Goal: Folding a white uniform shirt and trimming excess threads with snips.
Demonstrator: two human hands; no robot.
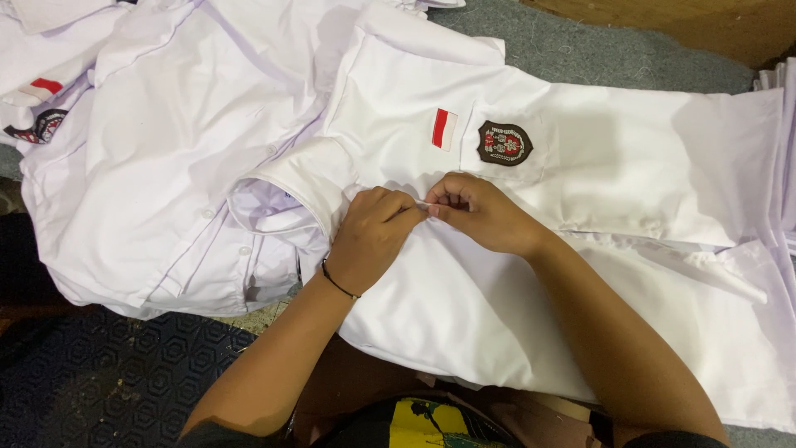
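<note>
A person's left hand [371, 236] and right hand [474, 211] meet at the front placket of a white uniform shirt [630, 166] spread flat across the middle and right of the view, its collar [303, 178] turned toward the left. The fingers of both hands are curled together and pinched on the shirt's front edge, knuckles almost touching; what lies between the fingertips is too small to make out. A thin dark band [338, 282] circles the left wrist. Just above the hands, the chest pocket carries a dark shield-shaped badge [504, 143], with a small red-and-white patch [444, 129] beside it to the left. More white shirts [149, 166] lie heaped on the left, one partly under the collar of the shirt being handled. A grey cloth surface [597, 50] shows beyond the garments at the top, and a dark patterned mat [108, 377] lies at the lower left.
</note>
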